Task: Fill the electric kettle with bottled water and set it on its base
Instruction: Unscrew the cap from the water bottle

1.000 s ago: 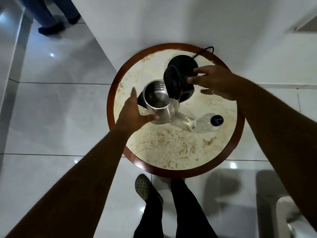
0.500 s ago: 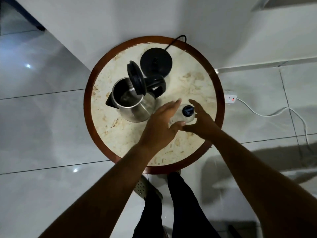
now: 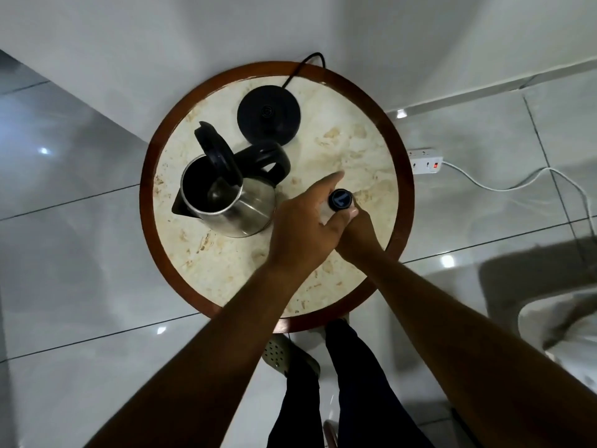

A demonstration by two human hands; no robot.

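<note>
Kettle (image 3: 226, 195) stands lid-up at nine o'clock on my table (image 3: 400, 176), off its base (image 3: 268, 114) at twelve. Both my hands clasp the bottle (image 3: 340, 200): left hand (image 3: 303, 231) steadying, right hand (image 3: 357, 232) beneath, presumably to uncap.

- The bare left forearm (image 3: 206, 360) reaches in from the lower left, up and to the right.
- The left hand (image 3: 303, 227) is seen back-up, its index finger (image 3: 329, 185) stretched forward, the other fingers curled inward out of sight.
- The bare right forearm (image 3: 458, 324) comes in from the lower right.
- The right hand (image 3: 358, 236) lies partly under the left, thumb tip (image 3: 352, 212) showing; its grip is mostly hidden.
- Both hands touch, wrists crossing close together.
</note>
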